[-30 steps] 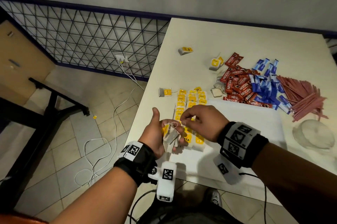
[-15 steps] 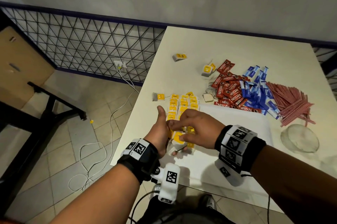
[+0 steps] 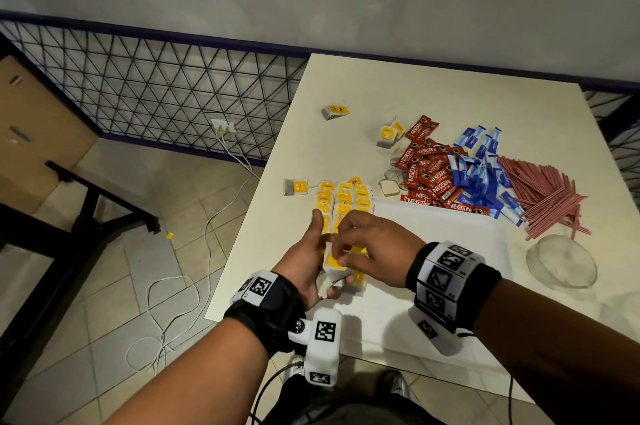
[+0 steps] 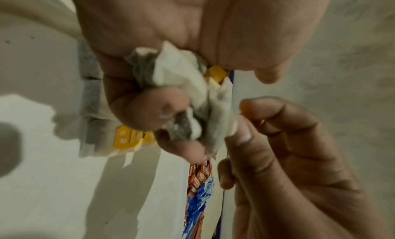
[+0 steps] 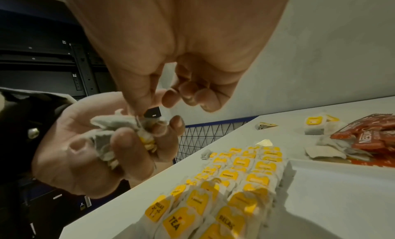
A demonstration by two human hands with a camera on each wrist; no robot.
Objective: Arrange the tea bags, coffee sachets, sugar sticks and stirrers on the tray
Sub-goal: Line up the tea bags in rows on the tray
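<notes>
My left hand [image 3: 313, 260] grips a crumpled bunch of tea bags [image 4: 181, 77] just above the near left corner of the white tray [image 3: 450, 234]. My right hand [image 3: 341, 248] pinches one yellow-tagged tea bag [image 3: 334, 260] at the top of that bunch; the pinch also shows in the right wrist view [image 5: 145, 114]. Three rows of tea bags [image 3: 343, 199] with yellow tags lie along the tray's left side. Beyond the tray lie red coffee sachets [image 3: 429, 175], blue sugar sticks [image 3: 481, 172] and red-striped stirrers [image 3: 543, 196] in loose heaps.
Single tea bags lie loose on the white table [image 3: 381, 85]: one [image 3: 334, 111] far off, one [image 3: 295, 187] left of the rows, one [image 3: 389, 135] by the sachets. A clear glass dish [image 3: 561, 262] sits right of the tray. The table's left edge drops to a tiled floor with cables.
The right hand's fingers have closed onto a yellow-tagged tea bag in the left hand's bunch and drawn it up a little. Both hands stay over the tray's near left corner.
</notes>
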